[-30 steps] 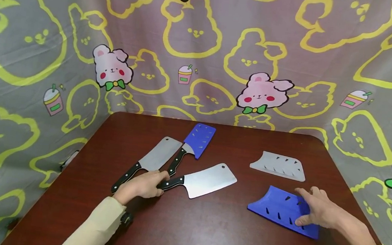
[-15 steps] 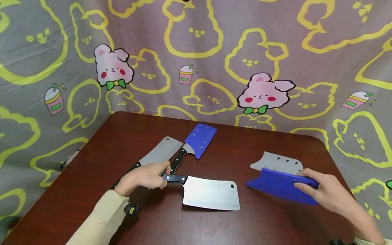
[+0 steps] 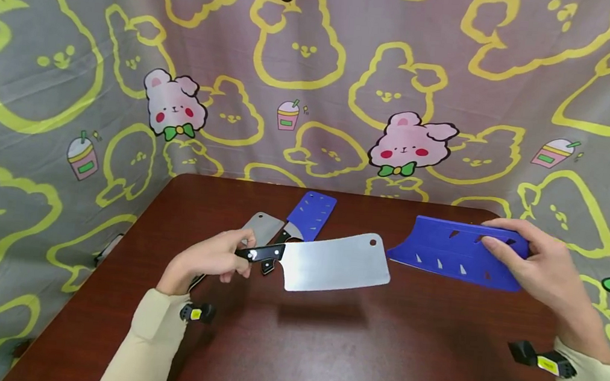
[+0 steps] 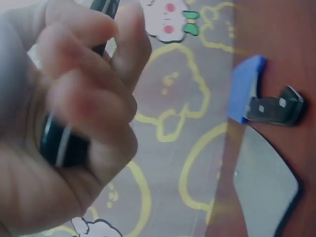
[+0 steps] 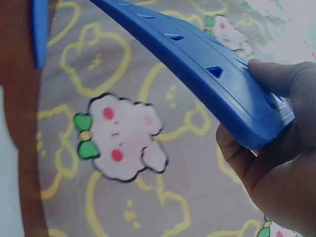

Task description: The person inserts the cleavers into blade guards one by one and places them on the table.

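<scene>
My left hand [image 3: 212, 258] grips the black riveted handle of a cleaver [image 3: 334, 262], whose bare blade points right above the table. In the left wrist view, curled fingers cover much of that handle [image 4: 66, 143]. Up in the air at the right, my right hand [image 3: 543, 266] pinches a blue blade sheath [image 3: 452, 252] by its right end, thumb on the near face. Its slots show in the right wrist view, where the sheath [image 5: 197, 74] slants across the top. A small gap separates the blade's tip from the sheath's left end.
Behind the left hand, a second bare cleaver [image 3: 263, 228] lies partly hidden on the brown table [image 3: 323, 355]. Beside it lies a cleaver in a blue sheath [image 3: 310, 215]. A patterned curtain [image 3: 328, 47] stands around the table's back and sides.
The left hand has lifted the cleaver off the table. The right hand has taken hold of the blue sheath and raised it; the grey sheath behind it no longer shows.
</scene>
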Tool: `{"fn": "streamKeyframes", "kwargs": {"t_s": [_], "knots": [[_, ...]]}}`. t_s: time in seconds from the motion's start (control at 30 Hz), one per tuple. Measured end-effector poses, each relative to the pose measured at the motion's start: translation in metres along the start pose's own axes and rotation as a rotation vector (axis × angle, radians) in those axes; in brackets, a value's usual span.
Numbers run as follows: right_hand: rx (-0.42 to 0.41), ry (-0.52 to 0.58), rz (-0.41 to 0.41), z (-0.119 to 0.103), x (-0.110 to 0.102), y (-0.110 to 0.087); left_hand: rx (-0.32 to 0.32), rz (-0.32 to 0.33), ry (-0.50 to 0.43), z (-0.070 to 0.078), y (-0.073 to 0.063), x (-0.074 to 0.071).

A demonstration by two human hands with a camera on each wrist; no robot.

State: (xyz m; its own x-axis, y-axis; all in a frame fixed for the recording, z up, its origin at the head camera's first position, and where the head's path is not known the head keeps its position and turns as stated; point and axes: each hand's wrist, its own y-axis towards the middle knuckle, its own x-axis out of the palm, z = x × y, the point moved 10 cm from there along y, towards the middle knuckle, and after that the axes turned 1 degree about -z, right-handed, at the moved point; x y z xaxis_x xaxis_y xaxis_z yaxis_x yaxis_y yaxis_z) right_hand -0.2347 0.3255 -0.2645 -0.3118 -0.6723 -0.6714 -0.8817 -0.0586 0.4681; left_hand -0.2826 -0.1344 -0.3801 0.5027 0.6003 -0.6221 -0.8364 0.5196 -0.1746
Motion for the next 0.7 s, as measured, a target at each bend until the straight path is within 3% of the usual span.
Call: {"fn": "streamKeyframes", "kwargs": {"t_s": [0.23,0.43,0.57,0.7], "knots": [[-0.082,0.125,0.08,-0.02,-0.013,0.006,0.108,0.069,-0.051,0.026,-0.002,-0.019],[-0.12,0.208,0.14,-0.026,-0.016,0.009,0.21,0.097,-0.11,0.049,-0.009,-0.03],[-0.19,0.291,0.204,-0.032,-0.017,0.011,0.279,0.121,-0.164,0.06,-0.013,-0.038],[-0.266,0.451,0.263,-0.039,-0.02,0.015,0.373,0.19,-0.215,0.07,-0.015,-0.047]]}}
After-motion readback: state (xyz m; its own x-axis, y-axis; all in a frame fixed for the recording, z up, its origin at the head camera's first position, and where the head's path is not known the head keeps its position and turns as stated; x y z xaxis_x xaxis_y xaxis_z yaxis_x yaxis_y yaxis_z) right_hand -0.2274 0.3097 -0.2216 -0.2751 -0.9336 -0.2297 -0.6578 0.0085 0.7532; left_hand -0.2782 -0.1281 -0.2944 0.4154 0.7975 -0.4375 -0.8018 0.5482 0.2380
